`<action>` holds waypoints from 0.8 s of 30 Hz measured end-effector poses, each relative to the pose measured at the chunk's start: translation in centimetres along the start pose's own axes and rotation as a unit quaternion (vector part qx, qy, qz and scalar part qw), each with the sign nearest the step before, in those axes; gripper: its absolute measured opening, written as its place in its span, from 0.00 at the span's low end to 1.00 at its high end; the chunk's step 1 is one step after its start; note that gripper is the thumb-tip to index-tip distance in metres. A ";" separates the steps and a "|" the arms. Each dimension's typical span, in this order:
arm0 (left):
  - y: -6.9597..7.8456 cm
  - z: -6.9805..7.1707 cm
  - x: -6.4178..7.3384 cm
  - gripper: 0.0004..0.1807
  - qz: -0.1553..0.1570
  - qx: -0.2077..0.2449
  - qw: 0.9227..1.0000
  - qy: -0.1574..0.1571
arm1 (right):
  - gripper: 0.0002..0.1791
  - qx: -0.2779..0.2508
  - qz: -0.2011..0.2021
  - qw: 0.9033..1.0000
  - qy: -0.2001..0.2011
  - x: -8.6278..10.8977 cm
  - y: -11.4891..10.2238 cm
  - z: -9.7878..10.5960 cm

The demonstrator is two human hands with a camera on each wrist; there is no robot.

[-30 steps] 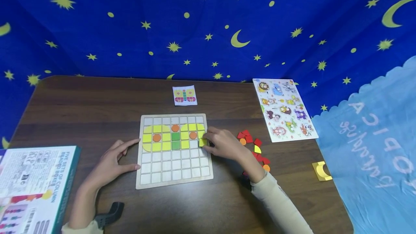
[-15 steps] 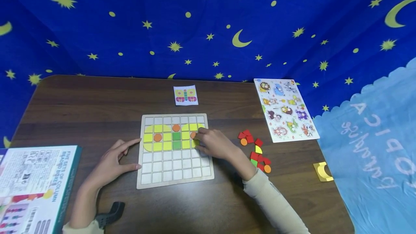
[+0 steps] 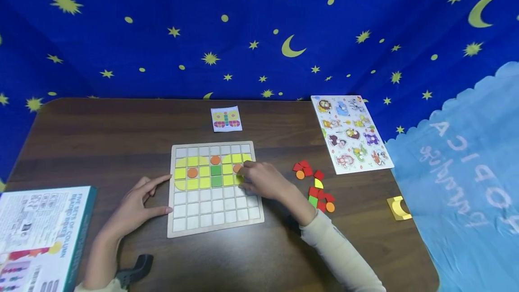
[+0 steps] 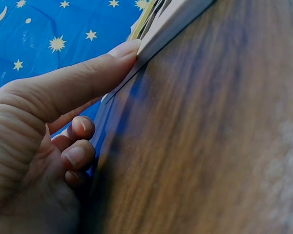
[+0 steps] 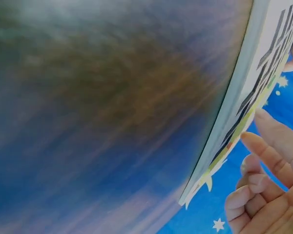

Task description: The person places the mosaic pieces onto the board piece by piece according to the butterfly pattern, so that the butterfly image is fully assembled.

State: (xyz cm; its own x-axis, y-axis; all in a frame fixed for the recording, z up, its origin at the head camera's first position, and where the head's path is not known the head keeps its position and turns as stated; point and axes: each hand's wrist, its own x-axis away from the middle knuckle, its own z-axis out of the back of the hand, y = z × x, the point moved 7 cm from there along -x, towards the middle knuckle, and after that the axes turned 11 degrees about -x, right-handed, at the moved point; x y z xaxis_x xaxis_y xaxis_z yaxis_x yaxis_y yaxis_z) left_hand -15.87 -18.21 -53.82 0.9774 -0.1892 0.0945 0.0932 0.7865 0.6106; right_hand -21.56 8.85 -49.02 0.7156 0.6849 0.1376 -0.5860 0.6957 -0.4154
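Note:
A wooden grid board (image 3: 217,219) lies on the table, its upper rows bearing yellow, orange and green tiles. My left hand (image 3: 134,208) touches the board's left edge with thumb and forefinger spread apart; the left wrist view shows the outstretched thumb (image 4: 88,80) at the rim and the other fingers loosely bent. My right hand (image 3: 265,181) reaches over the board's right side. Its thumb and forefinger pinch a yellow tile at a cell just below the right orange disc (image 3: 237,168), and the fingers largely hide it. In the right wrist view the two fingertips meet the board's surface.
Loose red, orange, yellow and green tiles (image 3: 314,193) lie right of the board. A butterfly pattern card (image 3: 226,119) sits behind it. An animal puzzle board (image 3: 352,134) is at the back right, a yellow piece (image 3: 399,208) near the right edge, a box (image 3: 40,238) at left.
My right hand has carried the yellow tile leftwards from the right edge column to the neighbouring cell and stays there. My left hand keeps its place at the board's edge.

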 end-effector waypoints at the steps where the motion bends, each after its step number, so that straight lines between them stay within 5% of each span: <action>1: -0.1 0.0 0.1 0.45 -0.002 0.001 1.000 0.003 | 0.18 0.000 0.002 1.000 0.001 0.2 0.0 0.0; 8: -0.4 0.0 0.5 0.44 -0.012 -0.002 1.000 0.027 | 0.18 0.007 0.011 0.998 0.058 3.0 1.0 1.5; 16: -0.1 -0.2 0.3 0.45 -0.022 0.002 0.999 0.034 | 0.12 0.047 -0.005 0.987 0.155 9.4 5.0 4.0; 24: 0.1 0.0 0.0 0.45 -0.027 0.002 0.999 0.033 | 0.14 0.032 -0.094 0.988 0.122 15.4 10.1 4.6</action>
State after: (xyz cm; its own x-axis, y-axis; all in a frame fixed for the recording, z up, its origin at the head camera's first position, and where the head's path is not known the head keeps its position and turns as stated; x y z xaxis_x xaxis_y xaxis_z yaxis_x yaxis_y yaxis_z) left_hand -15.83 -18.17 -53.77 0.9813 -0.1924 0.0101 0.1454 0.7741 0.6162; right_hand -18.20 27.40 -46.90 0.8800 0.4746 -0.0168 -0.4506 0.8234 -0.3450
